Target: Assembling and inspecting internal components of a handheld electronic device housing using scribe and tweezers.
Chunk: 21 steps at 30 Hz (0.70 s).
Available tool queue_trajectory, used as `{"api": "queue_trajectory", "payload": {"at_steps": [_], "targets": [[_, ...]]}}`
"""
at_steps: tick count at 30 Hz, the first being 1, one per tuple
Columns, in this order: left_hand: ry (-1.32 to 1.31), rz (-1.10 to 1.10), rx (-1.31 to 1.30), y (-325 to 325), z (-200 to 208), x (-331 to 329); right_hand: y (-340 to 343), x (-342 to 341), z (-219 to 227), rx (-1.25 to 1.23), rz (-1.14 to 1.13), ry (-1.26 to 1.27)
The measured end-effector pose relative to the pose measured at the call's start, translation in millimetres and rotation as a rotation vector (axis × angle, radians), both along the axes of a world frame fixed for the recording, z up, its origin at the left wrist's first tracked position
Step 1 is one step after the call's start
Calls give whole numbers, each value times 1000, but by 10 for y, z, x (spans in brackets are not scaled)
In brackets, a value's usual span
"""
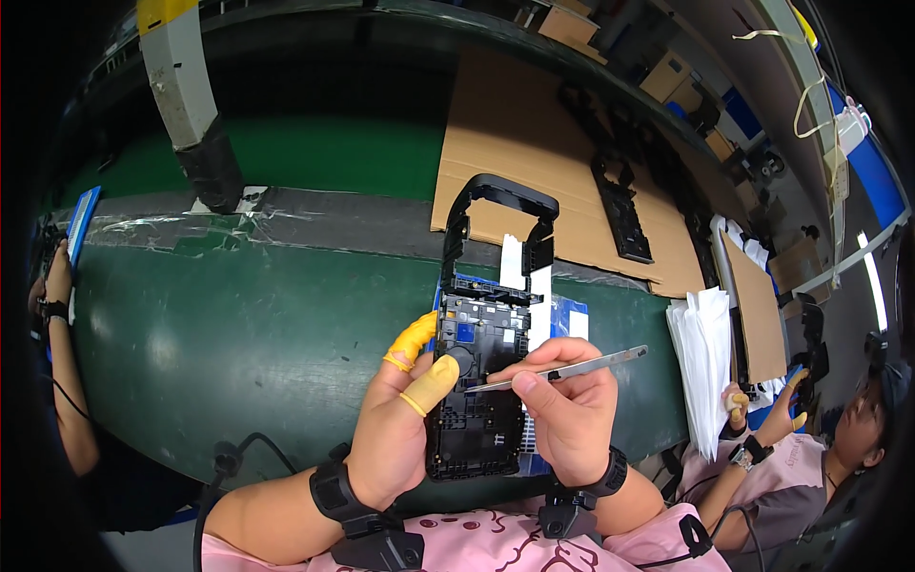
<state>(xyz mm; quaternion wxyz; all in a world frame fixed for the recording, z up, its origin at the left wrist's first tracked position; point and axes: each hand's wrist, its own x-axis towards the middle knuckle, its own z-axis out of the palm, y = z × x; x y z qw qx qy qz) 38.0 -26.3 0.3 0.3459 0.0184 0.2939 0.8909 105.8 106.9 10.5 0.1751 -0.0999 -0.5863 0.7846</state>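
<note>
Together, left fingers (419,367) clamp the black frame (481,381) while right fingers (538,377) pinch metal tweezers (562,370).

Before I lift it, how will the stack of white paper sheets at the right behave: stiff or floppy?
The stack of white sheets is probably floppy: its edges fan out loosely. The sheets look thin, so the top ones may slide off if pushed. It probably needs support from below, which the left hand and right hand cannot give now.

Dark green counter (238,334) with taped plastic film (181,229) along its far edge. Beyond, cardboard sheets (515,124), a grey post (186,86). Stacked white paper (705,362) at right edge.
</note>
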Motion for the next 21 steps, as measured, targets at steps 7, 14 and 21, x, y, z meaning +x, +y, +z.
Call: {"api": "queue_trajectory", "payload": {"at_steps": [7,14,21], "targets": [[-11,10,-14,-14,-28,-15,8,17,47,28,-41,-69],[69,-97,-81,-50,-75,-95,151,54,76,-93,-170,110],[304,28,-349,130,125,-466,921,494,-189,-96,-394,125]]}}
